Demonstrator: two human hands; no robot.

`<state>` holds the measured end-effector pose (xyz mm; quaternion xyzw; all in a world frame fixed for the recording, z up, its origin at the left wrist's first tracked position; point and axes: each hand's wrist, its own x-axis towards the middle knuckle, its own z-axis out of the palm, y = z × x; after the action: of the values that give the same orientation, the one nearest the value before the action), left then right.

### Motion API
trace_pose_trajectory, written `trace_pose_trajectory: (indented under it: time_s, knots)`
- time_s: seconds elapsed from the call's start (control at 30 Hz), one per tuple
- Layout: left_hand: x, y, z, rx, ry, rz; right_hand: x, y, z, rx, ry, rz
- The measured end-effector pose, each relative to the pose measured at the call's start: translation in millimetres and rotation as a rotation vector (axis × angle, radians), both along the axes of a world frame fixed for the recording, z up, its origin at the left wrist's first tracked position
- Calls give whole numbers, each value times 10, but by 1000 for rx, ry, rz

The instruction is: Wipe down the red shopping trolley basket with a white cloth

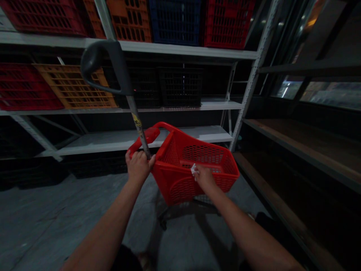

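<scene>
The open top of the red plastic shopping cart with pierced walls [176, 184] leaves room to reach in from above; the right grip [205, 177] crosses its near rim; the tilted metal pole with a dark grey loop handle [137, 122] blocks the cart's handle end, beside the left grip [139, 165]; white metal shelving [96, 141] stands close behind; brown wooden shelving [299, 152] bounds the grey floor's [56, 218] right edge; its near left corner offers free passage.
</scene>
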<state>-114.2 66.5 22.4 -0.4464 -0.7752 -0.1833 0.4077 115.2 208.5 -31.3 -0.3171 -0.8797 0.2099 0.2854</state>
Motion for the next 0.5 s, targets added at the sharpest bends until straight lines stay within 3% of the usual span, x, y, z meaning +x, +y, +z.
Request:
trace_pose_trajectory:
  time_s: [0.1,0.37,0.5]
  knots:
    - [18,5,3,2,14,10,15,26,26,4,-49,-43]
    - [4,10,7,3,-2,-9,-851,-405,312,21,89,181]
    - [-48,-19,10,-37,21,11,-687,-338,273,27,39,184]
